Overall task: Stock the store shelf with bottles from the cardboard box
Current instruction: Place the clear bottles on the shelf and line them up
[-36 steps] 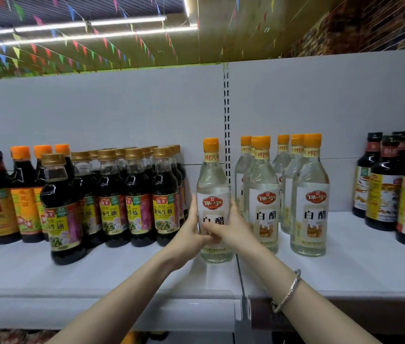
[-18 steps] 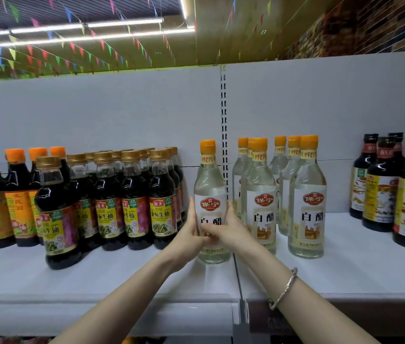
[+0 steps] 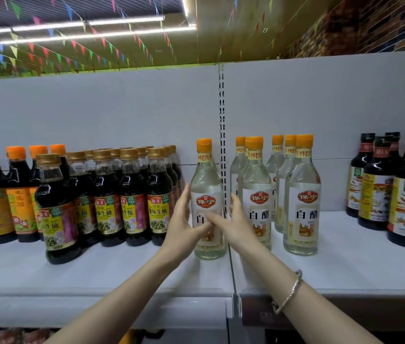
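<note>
White shelf (image 3: 112, 274) lies bare near its front edge. Soy bottles (image 3: 132, 202) crowd left, vinegar bottles (image 3: 300, 199) right of the clear bottle (image 3: 206, 184). Both my left hand (image 3: 184, 224) and right hand (image 3: 233, 225) flank it, fingers straight and loose.

left hand (image 3: 184, 223) open, right hand (image 3: 233, 224) open

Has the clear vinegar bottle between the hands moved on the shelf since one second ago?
No. The clear vinegar bottle stands in the same place, just left of the slotted upright strip. Only the hands loosened around it.
</note>
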`<action>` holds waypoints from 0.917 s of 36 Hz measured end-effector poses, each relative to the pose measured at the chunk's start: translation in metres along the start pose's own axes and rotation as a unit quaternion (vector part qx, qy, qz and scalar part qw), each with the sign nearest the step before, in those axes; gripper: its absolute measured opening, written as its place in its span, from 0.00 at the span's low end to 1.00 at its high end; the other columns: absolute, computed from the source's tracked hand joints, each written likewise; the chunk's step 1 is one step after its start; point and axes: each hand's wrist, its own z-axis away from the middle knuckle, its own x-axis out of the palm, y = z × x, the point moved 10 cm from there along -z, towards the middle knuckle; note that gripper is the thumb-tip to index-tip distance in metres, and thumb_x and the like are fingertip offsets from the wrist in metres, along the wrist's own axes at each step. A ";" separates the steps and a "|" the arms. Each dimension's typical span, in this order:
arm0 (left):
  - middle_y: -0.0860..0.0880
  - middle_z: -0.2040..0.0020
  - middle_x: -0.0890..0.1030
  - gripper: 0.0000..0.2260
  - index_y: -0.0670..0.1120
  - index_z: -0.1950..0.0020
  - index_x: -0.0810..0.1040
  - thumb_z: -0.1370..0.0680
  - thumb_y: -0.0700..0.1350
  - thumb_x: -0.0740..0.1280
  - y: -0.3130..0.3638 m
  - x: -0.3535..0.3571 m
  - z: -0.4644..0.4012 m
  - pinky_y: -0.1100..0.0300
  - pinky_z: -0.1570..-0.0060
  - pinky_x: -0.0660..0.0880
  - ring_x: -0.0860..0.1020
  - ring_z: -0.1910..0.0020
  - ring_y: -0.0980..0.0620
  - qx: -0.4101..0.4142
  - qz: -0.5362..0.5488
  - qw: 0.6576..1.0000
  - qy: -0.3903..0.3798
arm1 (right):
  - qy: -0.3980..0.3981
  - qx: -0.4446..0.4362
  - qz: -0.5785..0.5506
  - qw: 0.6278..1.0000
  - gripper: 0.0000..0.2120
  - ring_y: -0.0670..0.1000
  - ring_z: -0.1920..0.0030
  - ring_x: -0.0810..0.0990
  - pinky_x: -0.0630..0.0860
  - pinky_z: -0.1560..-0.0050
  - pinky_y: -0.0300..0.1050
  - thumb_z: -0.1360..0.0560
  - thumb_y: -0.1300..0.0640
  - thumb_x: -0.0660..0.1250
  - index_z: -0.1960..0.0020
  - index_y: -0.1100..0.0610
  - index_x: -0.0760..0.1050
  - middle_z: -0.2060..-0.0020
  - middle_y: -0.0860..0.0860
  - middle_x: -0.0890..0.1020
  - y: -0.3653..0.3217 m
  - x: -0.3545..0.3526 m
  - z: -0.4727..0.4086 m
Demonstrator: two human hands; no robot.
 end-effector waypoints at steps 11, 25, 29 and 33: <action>0.52 0.39 0.73 0.21 0.53 0.34 0.72 0.24 0.35 0.67 0.064 0.013 0.022 0.66 0.39 0.72 0.74 0.40 0.60 0.128 -0.097 0.979 0.122 | 0.041 -0.037 0.035 0.998 0.06 0.46 0.56 0.78 0.75 0.58 0.39 0.24 0.60 0.65 0.47 0.54 0.74 0.56 0.47 0.79 -0.044 -0.061 0.038; 0.56 0.24 0.60 0.23 0.52 0.23 0.57 0.18 0.44 0.58 0.032 0.094 -0.010 0.54 0.26 0.58 0.58 0.26 0.59 -0.016 0.008 1.000 -0.019 | 0.133 -0.054 0.072 0.987 0.30 0.48 0.30 0.64 0.67 0.38 0.44 0.25 0.57 0.66 0.26 0.50 0.58 0.28 0.48 0.62 -0.050 -0.101 0.026; 0.56 0.22 0.54 0.24 0.54 0.22 0.50 0.17 0.49 0.54 0.029 0.101 -0.029 0.50 0.24 0.53 0.53 0.24 0.57 -0.041 0.034 0.998 -0.020 | 0.085 0.026 0.006 0.996 0.40 0.52 0.25 0.58 0.61 0.28 0.55 0.26 0.53 0.69 0.22 0.49 0.49 0.24 0.49 0.57 -0.033 -0.098 0.000; 0.54 0.21 0.50 0.24 0.52 0.22 0.46 0.16 0.54 0.48 0.024 0.104 -0.044 0.51 0.24 0.48 0.49 0.23 0.54 -0.073 0.020 0.997 -0.025 | 0.050 0.109 -0.058 0.991 0.57 0.55 0.26 0.61 0.63 0.30 0.60 0.42 0.37 0.74 0.22 0.48 0.45 0.24 0.51 0.57 -0.016 -0.089 -0.010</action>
